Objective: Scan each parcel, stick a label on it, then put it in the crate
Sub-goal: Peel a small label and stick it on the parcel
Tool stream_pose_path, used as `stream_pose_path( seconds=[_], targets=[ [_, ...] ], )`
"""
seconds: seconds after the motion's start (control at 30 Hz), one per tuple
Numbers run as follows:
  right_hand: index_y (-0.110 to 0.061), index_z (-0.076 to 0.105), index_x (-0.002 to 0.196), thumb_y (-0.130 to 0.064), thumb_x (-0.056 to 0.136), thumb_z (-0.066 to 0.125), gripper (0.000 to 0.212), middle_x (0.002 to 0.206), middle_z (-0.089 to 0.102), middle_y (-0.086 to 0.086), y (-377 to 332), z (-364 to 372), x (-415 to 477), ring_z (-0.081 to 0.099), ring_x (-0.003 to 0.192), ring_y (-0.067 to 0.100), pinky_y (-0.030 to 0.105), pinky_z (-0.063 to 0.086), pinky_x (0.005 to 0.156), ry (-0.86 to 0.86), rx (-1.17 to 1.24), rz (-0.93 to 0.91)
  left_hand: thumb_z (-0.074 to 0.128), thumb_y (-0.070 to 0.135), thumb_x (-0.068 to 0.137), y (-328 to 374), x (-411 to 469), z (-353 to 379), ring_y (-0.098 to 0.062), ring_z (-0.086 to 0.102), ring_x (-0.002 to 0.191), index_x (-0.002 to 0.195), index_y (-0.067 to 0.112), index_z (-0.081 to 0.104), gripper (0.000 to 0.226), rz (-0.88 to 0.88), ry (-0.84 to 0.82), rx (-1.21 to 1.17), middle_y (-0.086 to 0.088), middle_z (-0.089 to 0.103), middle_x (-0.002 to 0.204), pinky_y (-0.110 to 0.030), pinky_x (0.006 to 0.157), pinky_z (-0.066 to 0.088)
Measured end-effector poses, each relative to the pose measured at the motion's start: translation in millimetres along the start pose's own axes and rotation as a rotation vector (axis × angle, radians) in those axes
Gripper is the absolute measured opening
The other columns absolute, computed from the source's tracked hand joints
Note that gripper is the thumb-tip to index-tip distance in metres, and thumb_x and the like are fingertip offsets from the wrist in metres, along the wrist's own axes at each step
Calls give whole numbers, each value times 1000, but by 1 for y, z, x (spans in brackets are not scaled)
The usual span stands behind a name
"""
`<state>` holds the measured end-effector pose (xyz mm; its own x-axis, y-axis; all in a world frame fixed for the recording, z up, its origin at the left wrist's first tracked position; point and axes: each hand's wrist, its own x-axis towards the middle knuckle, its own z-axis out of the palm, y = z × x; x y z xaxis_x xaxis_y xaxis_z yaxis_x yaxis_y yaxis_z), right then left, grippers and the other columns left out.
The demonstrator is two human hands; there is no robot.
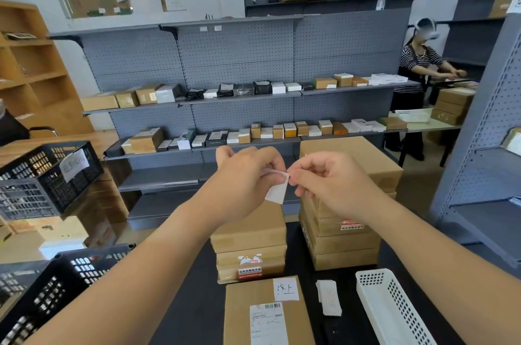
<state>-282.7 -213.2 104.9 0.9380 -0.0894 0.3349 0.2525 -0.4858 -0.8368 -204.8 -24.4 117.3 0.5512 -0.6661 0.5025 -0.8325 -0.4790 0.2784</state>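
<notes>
My left hand (245, 175) and my right hand (324, 178) are raised together above the dark table (191, 302). Both pinch a small white label (277, 189) between their fingertips; its corner is bent where the fingers meet. Below, at the front edge, lies a brown parcel (239, 313) with a printed shipping label and a white handwritten sticker on top. A black plastic crate (56, 288) stands at the lower left, beside my left forearm.
Two stacks of brown parcels (251, 237) (346, 243) stand behind the near parcel. A small pile of label sheets (328, 298) and a white perforated basket (394, 308) lie to the right. Another black crate (42, 178) sits at left. Grey shelving with boxes is behind; a person works at far right.
</notes>
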Motion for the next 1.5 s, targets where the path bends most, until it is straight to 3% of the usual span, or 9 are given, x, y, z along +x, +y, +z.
stream_pose_path(
  seconds=[0.43, 0.67, 0.97, 1.07, 1.17, 1.23, 1.3, 1.4, 1.5],
  targets=[
    [-15, 77, 88, -17, 97, 66, 14, 77, 76, 4, -6, -5, 2, 73, 74, 17, 15, 54, 63, -36, -75, -7, 65, 38, 95, 2, 8, -5, -7, 48, 98, 88, 33, 64, 9, -7, -53, -5, 13, 65, 89, -35, 90, 20],
    [-13, 76, 90, -14, 97, 66, 12, 77, 75, 6, -7, -6, 0, 72, 72, 18, 14, 51, 59, -65, -58, -19, 66, 39, 95, 7, 9, -8, -5, 48, 97, 87, 34, 64, 9, -7, -93, -10, 21, 62, 83, -34, 85, 18],
    [-17, 74, 86, -16, 98, 63, 17, 77, 74, 8, -4, -5, -1, 69, 69, 15, 16, 50, 59, -95, -10, 25, 68, 38, 93, 12, 10, -8, -4, 51, 96, 87, 33, 65, 9, 5, -111, -19, 18, 66, 85, -34, 88, 20],
    [-13, 72, 83, -10, 100, 58, 22, 69, 70, 2, -2, -3, -3, 64, 65, 12, 18, 50, 58, -97, 81, 52, 72, 40, 90, 12, 8, -6, 1, 48, 99, 94, 34, 65, 10, 16, -46, -53, 21, 63, 94, -39, 96, 23],
    [-9, 69, 81, -5, 101, 54, 26, 64, 66, -3, 2, 1, -5, 60, 61, 10, 19, 49, 57, -30, 232, 88, 76, 44, 80, 11, 3, 1, -3, 38, 118, 112, 36, 61, 36, 36, 196, -10, 21, 52, 120, -38, 100, 23],
    [-10, 68, 79, -5, 102, 52, 28, 63, 65, -3, 5, 6, -7, 58, 60, 8, 19, 48, 57, 48, 314, 106, 76, 39, 78, 16, -1, 7, -8, 38, 110, 105, 31, 61, 31, -4, 399, -28, 13, 51, 113, -29, 92, 25],
    [-8, 69, 80, -5, 100, 53, 27, 64, 65, -1, 6, 10, -7, 58, 61, 9, 20, 48, 58, 107, 354, 102, 75, 28, 83, 24, -4, 12, -6, 45, 89, 89, 26, 64, 13, -53, 481, -130, 13, 54, 90, -24, 82, 34],
    [-2, 70, 87, -5, 98, 55, 19, 65, 65, -1, 9, 15, -9, 59, 63, 10, 21, 51, 61, 149, 356, 56, 77, 23, 86, 38, -8, 17, 1, 50, 63, 75, 33, 68, 18, -204, 372, -335, 18, 61, 68, -11, 59, 36],
    [-2, 70, 89, -7, 97, 60, 14, 66, 65, -2, 12, 20, -12, 60, 65, 10, 25, 52, 65, 170, 372, 8, 78, 28, 85, 46, -12, 21, 5, 49, 52, 75, 32, 73, 13, -298, 307, -394, 25, 62, 60, -7, 50, 33]
  ],
)
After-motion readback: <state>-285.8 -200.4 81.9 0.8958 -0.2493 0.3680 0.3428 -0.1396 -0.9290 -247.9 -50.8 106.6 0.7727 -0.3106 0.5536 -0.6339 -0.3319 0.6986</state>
